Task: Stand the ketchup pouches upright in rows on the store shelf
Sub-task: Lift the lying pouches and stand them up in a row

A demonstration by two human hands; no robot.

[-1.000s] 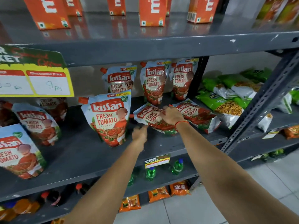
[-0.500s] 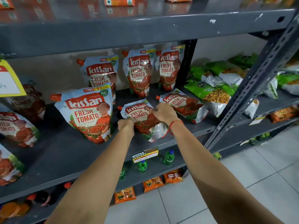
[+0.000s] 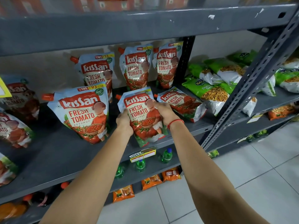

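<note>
Both hands clamp one glossy red-and-white ketchup pouch (image 3: pixel 142 117) near the front edge of the grey metal shelf (image 3: pixel 64 152): the left hand (image 3: pixel 124 125) on its left side, the right hand (image 3: pixel 163 113) on its right. Whether its base touches the shelf is unclear. Just right, a second pouch (image 3: pixel 181 102) lies flat. Left, a larger pouch (image 3: pixel 82 113) stands upright; three pouches (image 3: pixel 135 68) stand along the back edge. Green snack bags (image 3: pixel 215 88) crowd beyond the upright post. Pouches at the left edge are cut off.

Green snack bags (image 3: pixel 215 92) lie right of the upright (image 3: pixel 252 81). Green bottles (image 3: pixel 166 156) and orange packets (image 3: pixel 151 181) occupy lower levels.
</note>
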